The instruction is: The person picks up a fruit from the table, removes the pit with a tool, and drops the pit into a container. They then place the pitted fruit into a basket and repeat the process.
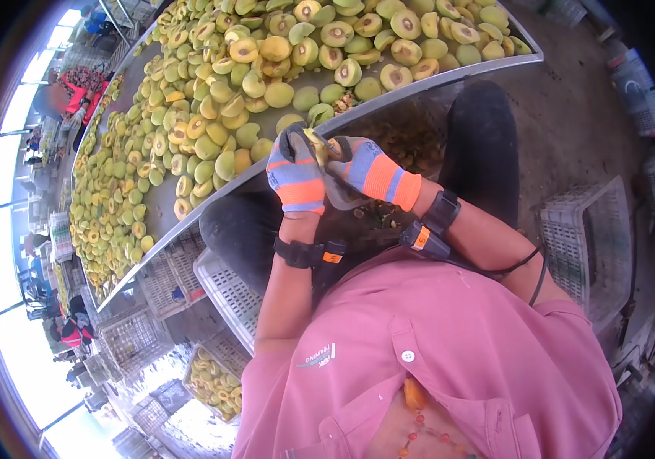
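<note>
The small yellow-green fruit piece (pixel 313 136) is between the two gloved hands, just beside the near rim (pixel 450 75) of the counter (pixel 160 205). The fingers of the left hand (pixel 295 174) are bent and closed around it; those of the right hand (pixel 373 171) are curled close against it, but whether they grip the fruit or some tool, one cannot tell. Such a piece is probably light, with firm flesh, rather slippery where it is wet and easy to bruise, so it seems better to take it by the rounded skin side, with only moderate pressure. On the counter, many cut fruit halves (pixel 277 95) lie piled near the rim, which looks thin and hard for the knuckles. The more open room is toward the body, between the left knee (pixel 237 229) and the right knee (pixel 488 126); the cable (pixel 509 270) beside the right forearm could catch.
</note>
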Action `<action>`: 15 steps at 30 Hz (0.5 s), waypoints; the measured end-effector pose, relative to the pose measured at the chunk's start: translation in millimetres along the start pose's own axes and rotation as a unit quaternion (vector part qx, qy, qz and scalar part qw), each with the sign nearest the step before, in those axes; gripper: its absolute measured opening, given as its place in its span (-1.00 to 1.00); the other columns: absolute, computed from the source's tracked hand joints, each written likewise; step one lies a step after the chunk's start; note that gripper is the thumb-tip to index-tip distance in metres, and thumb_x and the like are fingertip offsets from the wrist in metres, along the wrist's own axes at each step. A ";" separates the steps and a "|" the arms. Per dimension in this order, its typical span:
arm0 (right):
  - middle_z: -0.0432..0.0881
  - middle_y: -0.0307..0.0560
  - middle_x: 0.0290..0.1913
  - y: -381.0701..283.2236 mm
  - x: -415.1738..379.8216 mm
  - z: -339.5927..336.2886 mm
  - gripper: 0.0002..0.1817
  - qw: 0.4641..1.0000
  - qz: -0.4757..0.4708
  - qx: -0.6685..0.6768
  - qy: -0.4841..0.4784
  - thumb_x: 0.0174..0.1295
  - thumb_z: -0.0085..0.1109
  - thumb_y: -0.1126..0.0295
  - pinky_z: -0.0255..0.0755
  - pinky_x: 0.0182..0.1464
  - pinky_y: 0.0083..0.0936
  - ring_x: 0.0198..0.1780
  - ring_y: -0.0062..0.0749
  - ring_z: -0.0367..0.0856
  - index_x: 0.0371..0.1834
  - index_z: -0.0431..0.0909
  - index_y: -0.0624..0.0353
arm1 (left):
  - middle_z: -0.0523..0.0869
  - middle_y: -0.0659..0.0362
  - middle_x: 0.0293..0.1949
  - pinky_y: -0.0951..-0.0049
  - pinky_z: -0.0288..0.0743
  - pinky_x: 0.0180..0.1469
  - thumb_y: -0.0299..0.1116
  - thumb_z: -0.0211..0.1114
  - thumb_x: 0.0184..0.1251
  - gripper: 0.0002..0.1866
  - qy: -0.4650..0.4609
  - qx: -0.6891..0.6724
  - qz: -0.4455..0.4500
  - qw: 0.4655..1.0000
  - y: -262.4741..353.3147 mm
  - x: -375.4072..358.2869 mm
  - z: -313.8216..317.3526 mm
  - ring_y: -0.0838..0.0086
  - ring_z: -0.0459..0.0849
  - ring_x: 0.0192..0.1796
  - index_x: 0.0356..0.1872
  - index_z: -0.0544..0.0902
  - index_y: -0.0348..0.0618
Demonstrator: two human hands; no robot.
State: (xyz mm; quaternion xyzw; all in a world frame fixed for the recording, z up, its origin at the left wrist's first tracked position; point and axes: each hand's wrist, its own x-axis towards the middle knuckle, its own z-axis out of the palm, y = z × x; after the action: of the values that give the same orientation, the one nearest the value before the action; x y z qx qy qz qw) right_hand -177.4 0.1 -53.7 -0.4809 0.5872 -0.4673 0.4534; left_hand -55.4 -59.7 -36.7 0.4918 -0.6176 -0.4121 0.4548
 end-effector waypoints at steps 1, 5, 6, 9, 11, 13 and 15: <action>0.67 0.14 -0.33 -2.2 -0.8 0.7 -0.70 1.000 -0.006 -0.008 -0.003 0.09 0.23 0.31 0.49 -0.18 -0.34 -0.28 -0.10 0.64 -0.17 0.60 0.27 | 0.73 0.06 -0.25 0.44 0.49 -0.14 -0.34 0.10 0.46 -0.74 0.002 0.028 0.025 0.999 -0.7 0.5 0.7 0.43 0.65 -0.24 -0.07 0.66 -0.31; 0.69 0.06 -0.34 -3.0 -4.6 1.7 -0.72 0.997 0.007 0.072 -0.031 0.14 0.21 0.33 0.50 -0.22 -0.37 -0.35 -0.27 0.63 -0.13 0.61 0.24 | 0.73 0.02 -0.22 0.38 0.53 -0.14 -0.30 0.17 0.41 -0.76 -0.004 0.172 0.073 0.982 3.2 -2.3 -1.9 0.33 0.69 -0.26 -0.10 0.67 -0.24; 0.70 0.02 -0.34 6.9 0.3 7.5 -0.73 0.993 -0.013 0.116 -0.032 0.16 0.21 0.32 0.50 -0.23 -0.38 -0.37 -0.33 0.62 -0.12 0.62 0.22 | 0.73 0.00 -0.19 0.34 0.54 -0.13 -0.29 0.20 0.36 -0.77 0.002 0.253 0.107 0.961 9.8 -6.6 -2.3 0.25 0.70 -0.25 -0.11 0.67 -0.21; 0.73 0.07 -0.16 22.1 6.8 6.2 -0.67 0.996 -0.028 0.089 -0.015 0.15 0.28 0.31 0.52 -0.11 -0.38 -0.16 -0.35 0.69 -0.08 0.61 0.28 | 0.68 -0.04 -0.21 0.20 0.58 -0.14 -0.27 0.26 0.23 -0.70 -0.017 0.396 0.149 0.906 20.9 -11.3 0.1 0.04 0.69 -0.20 -0.05 0.61 -0.15; 0.73 -0.03 -0.19 13.0 7.9 2.2 -0.70 0.993 -0.010 0.113 -0.044 0.17 0.28 0.35 0.51 -0.11 -0.44 -0.16 -0.48 0.65 -0.09 0.60 0.30 | 0.65 -0.04 -0.18 0.19 0.57 -0.21 -0.23 0.24 0.24 -0.67 -0.005 0.338 0.152 0.929 30.6 -9.9 -0.3 0.07 0.69 -0.22 -0.03 0.59 -0.17; 0.72 -0.05 -0.19 0.6 6.9 0.3 -0.73 0.996 -0.018 0.077 -0.046 0.20 0.26 0.38 0.50 -0.11 -0.48 -0.15 -0.52 0.61 -0.09 0.59 0.31 | 0.66 -0.07 -0.14 0.20 0.56 -0.22 -0.19 0.21 0.28 -0.66 -0.015 0.375 0.157 0.914 32.9 -7.4 -2.8 0.07 0.69 -0.23 -0.04 0.60 -0.18; 0.72 -0.05 -0.19 -7.4 3.5 -3.9 -0.73 0.997 -0.022 0.051 -0.051 0.21 0.25 0.37 0.49 -0.12 -0.48 -0.16 -0.52 0.62 -0.10 0.58 0.31 | 0.67 -0.08 -0.13 0.20 0.56 -0.23 -0.18 0.19 0.29 -0.66 -0.034 0.403 0.165 0.900 36.1 -6.9 -3.9 0.08 0.69 -0.23 -0.04 0.61 -0.19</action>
State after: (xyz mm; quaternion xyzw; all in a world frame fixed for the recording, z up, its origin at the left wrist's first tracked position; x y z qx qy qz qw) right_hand -180.6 -3.6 -46.1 -0.4931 0.5278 -0.4814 0.4965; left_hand -59.3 -46.8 -2.3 0.5094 -0.8185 -0.0637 0.2580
